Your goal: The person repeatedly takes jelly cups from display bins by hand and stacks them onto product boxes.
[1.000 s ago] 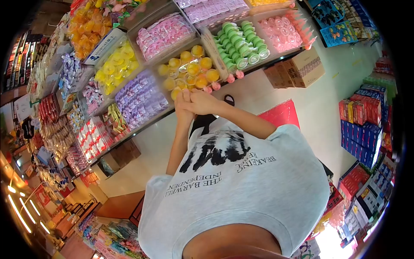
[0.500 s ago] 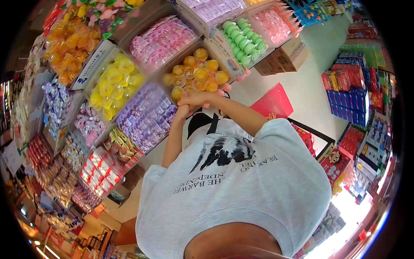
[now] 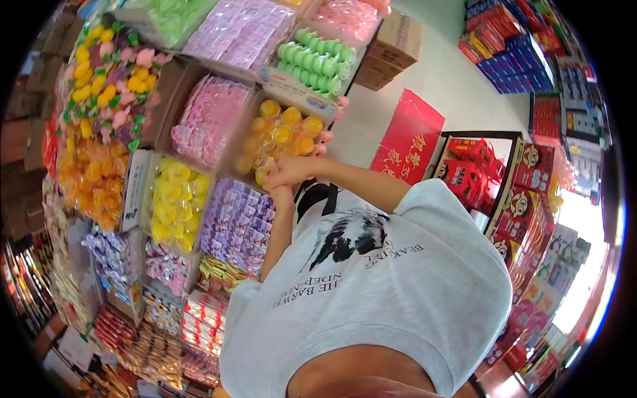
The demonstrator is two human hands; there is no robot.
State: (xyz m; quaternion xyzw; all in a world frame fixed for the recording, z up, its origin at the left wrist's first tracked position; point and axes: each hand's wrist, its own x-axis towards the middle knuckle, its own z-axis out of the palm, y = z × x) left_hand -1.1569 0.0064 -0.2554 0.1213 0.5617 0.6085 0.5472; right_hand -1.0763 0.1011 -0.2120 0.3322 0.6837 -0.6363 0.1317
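Note:
My right hand (image 3: 294, 170) lies across my left hand (image 3: 281, 191), and the two are closed together in front of my body. Whatever is between the fingers, if anything, is hidden. Just beyond them is a bin of orange-yellow round cups (image 3: 282, 135), whose near edge the hands overlap in the view; contact cannot be made out. Purple wrapped packets (image 3: 237, 222) lie left of my left forearm. Yellow packs (image 3: 176, 202) and pink packets (image 3: 209, 119) fill neighbouring bins.
Green stacked items (image 3: 315, 60) and lilac packets (image 3: 240, 33) are farther back. A cardboard box (image 3: 393, 46) stands on the floor beside a red panel (image 3: 408, 139). Red packages (image 3: 468, 176) are at the right, with blue boxes (image 3: 516, 69) beyond.
The view has turned, so the bins appear rotated and more shelving shows at the left and right. My hands have stayed together near the orange-yellow cups.

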